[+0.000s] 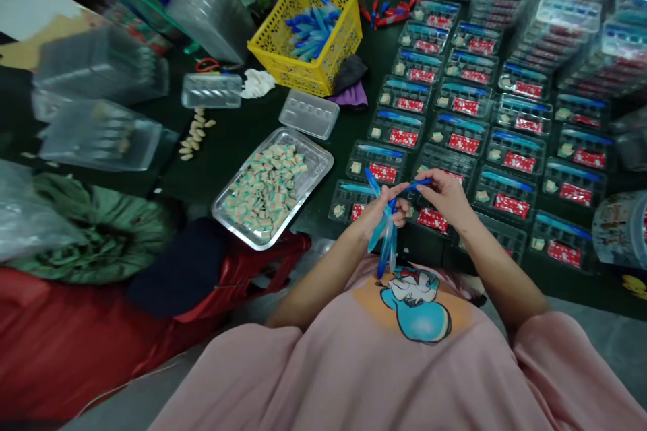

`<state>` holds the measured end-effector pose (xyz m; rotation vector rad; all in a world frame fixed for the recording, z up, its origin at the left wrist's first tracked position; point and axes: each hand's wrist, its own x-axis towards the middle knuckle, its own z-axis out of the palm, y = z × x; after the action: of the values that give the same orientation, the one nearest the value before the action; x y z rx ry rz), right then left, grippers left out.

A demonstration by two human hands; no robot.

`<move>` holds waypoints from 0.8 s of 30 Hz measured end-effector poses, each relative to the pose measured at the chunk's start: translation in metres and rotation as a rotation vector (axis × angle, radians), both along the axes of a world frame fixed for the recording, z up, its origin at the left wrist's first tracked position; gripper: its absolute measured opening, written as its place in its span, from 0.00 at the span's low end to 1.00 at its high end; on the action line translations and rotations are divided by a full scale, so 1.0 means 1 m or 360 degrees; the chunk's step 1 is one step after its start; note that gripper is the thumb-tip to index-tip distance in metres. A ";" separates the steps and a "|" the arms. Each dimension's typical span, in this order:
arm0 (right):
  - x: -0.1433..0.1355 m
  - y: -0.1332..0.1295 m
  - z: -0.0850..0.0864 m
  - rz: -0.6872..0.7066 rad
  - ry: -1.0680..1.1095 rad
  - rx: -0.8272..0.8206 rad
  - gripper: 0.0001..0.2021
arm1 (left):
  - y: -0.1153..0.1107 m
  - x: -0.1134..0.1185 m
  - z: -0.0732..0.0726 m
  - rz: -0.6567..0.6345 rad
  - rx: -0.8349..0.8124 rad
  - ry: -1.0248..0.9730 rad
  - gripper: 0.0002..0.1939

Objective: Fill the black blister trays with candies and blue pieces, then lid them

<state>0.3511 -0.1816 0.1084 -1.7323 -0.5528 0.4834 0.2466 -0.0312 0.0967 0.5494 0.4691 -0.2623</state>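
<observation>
Green crumpled cloth (101, 229) lies at the far left of the hands, over red fabric (50, 343). Beyond it, clear plastic trays (96, 67) are nested in a stack. Coming nearer, pale oblong pieces (191, 141) are scattered on the dark table (195, 178), and a shiny metal tray (319, 155) full of small pale-and-green blocks (267, 192) sits left of the left hand. Farther off, ahead and to the left of both hands, a yellow basket (346, 44) holds a heap of slim blue pieces (316, 27).

Left hand (377, 210) is closed round a fanned bunch of similar pieces (387, 239), light and dark blue, which hang below its fingers. Just beside it, the right hand (447, 196) pinches one dark blue piece (418, 184) at its end; that piece spans the small gap between the two hands.

Under, ahead and to the right of the hands stand rows of packing trays (505, 236), many with a blue piece, a block and a red spotted packet (511, 204). Taller stacks (536, 34) rise ahead of the right hand, and a round tub (614, 229) stands well to its right.
</observation>
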 end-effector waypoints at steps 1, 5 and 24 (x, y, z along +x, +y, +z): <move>0.004 0.007 0.003 0.0057 -0.0047 -0.0030 0.10 | 0.000 -0.003 0.001 0.0011 -0.0013 -0.0005 0.30; 0.028 0.048 0.015 0.0387 -0.0233 -0.0190 0.08 | 0.002 -0.020 -0.001 0.0112 -0.0056 -0.0006 0.34; 0.015 0.062 0.046 0.0479 0.0044 0.0071 0.09 | 0.017 -0.072 0.011 0.0178 -0.0250 0.0098 0.17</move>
<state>0.3659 -0.1197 0.1543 -1.6039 -0.8035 0.7002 0.1749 -0.0140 0.1074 0.3612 0.5324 -0.2077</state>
